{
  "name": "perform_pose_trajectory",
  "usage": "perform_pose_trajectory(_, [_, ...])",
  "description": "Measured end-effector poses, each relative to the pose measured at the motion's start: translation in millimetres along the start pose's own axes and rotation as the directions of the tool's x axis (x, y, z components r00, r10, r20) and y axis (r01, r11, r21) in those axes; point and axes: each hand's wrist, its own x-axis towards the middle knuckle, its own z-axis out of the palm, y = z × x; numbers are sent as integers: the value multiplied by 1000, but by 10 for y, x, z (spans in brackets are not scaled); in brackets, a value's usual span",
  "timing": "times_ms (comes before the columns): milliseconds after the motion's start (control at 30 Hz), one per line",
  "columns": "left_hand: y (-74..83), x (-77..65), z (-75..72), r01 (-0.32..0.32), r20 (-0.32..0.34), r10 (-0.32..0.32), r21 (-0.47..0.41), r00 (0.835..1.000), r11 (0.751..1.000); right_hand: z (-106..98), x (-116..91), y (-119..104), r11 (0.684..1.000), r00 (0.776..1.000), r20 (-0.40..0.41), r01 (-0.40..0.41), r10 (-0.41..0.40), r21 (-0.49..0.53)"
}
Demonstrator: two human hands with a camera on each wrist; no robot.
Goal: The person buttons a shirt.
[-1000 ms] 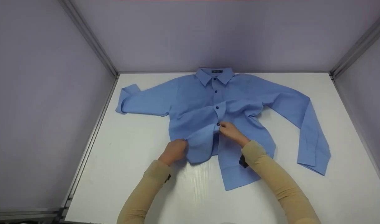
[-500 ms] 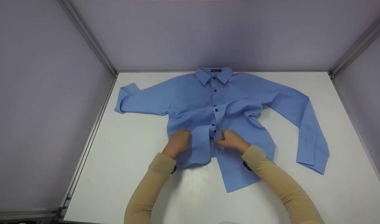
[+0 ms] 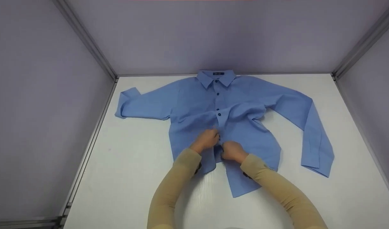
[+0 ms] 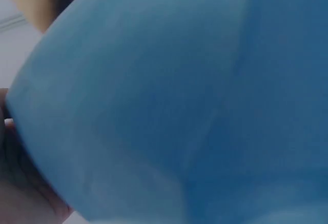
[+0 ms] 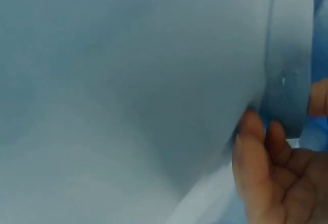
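A blue long-sleeved button-up shirt [image 3: 194, 98] with dark buttons lies front up, its collar [image 3: 217, 78] at the far side. My left hand [image 3: 208, 139] pinches the edge of the front opening low on the shirt. Just right of it and slightly nearer, my right hand [image 3: 232, 151] grips the opposite front edge, and the opening gapes below the hands. Blue cloth fills most of the left wrist view, with fingers [image 4: 25, 183] at its left edge. In the right wrist view, curled fingers [image 5: 253, 157] hold the cloth beside the placket [image 5: 289, 55], which shows a buttonhole.
The white table [image 3: 124, 178] has grey panels [image 3: 226, 38] at its back and sides, joined by metal rails. One sleeve [image 3: 127, 103] is turned back at the left; the other sleeve [image 3: 318, 140] bends toward the near right.
My left hand has moved right and away from me, from the shirt's lower left to its front opening. My right hand has come slightly nearer, from the button to the opening below it.
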Motion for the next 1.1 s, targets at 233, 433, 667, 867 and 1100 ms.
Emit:
perform_pose_trajectory(233, [-127, -39, 270, 18, 302, -23, 17, 953, 1000, -319, -122, -30, 975, 1000, -2, -24, 25, 222])
perform_pose_trajectory(433, [-361, 16, 596, 35, 287, -69, 121, 956, 992, -480, -164, -20, 929, 999, -48, 26, -9, 369])
perform_pose_trajectory(667, [-89, -229, 352, 124, 244, -135, 61, 960, 990, -504, -204, -44, 906, 993, 86, 38, -82, 421])
perform_pose_trajectory(867, [-13, -215, 272, 88, 84, -67, -293, 994, 952, -451, -195, -143, 918, 994, -99, -3, 46, 397])
perform_pose_trajectory(1100, [64, -177, 281, 128, 1, -149, -514, 989, 848, -394, -203, -311, 915, 951, -293, 27, 100, 402])
